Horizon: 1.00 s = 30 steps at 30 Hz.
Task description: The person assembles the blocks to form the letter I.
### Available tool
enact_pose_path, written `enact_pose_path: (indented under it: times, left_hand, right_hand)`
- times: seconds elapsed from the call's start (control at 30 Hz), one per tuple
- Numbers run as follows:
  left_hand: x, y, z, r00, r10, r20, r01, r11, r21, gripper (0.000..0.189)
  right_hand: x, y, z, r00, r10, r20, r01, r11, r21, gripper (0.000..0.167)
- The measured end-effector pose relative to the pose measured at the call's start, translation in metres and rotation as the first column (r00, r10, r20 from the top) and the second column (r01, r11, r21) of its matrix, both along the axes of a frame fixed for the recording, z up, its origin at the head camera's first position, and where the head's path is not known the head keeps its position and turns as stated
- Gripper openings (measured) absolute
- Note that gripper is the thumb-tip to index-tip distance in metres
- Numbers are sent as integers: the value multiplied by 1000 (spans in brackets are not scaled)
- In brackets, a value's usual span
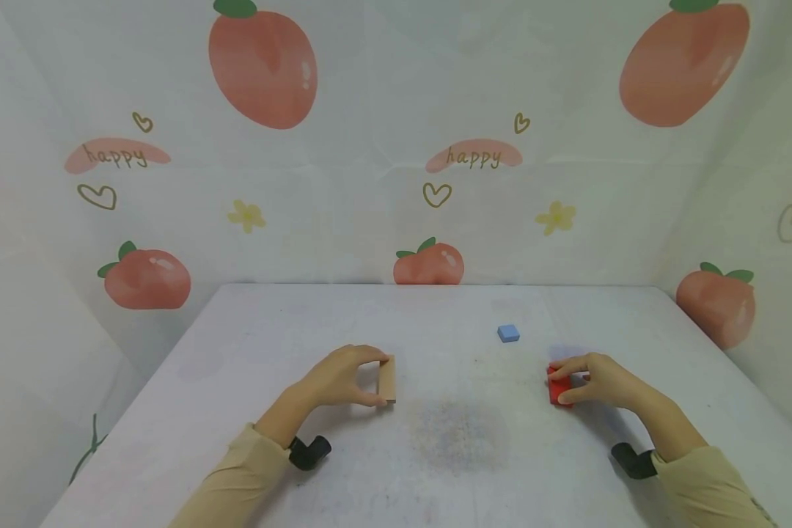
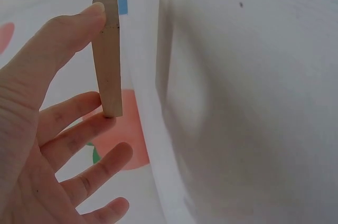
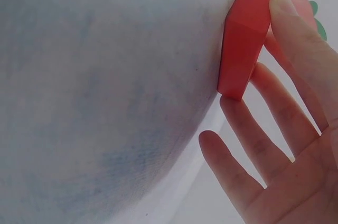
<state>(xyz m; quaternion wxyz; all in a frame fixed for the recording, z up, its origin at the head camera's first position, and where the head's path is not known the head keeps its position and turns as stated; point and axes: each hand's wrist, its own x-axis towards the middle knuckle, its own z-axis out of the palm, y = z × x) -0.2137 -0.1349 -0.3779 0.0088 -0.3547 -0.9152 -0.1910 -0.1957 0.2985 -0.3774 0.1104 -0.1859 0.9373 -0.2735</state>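
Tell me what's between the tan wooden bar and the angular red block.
The head view shows bare white tabletop between the wooden bar and red block; the square blue block sits farther back.

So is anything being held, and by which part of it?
Yes: the left hand pinches the wooden block by its near and far ends; the right hand pinches the red block the same way.

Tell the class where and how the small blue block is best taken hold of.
Probably by two opposite side faces, coming down from above: the blue block lies flat and low on the table, with nothing against its sides. The right hand is nearer, but it already holds the red block, so it would likely need freeing first.
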Motion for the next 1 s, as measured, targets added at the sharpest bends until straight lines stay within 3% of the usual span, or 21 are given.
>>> enact_pose_path:
  times: [0.53, 1.0]
  left_hand:
    - [-5, 23, -2, 999, -44, 20, 44, 999, -4, 61]
    - [-11, 42, -7, 997, -46, 58, 46, 999, 7, 62]
  right_hand:
    - [-1, 2, -3, 1000, -21, 5, 21, 1000, -4, 34]
    - [0, 1, -3, 1000, -13, -6, 13, 1000, -6, 34]
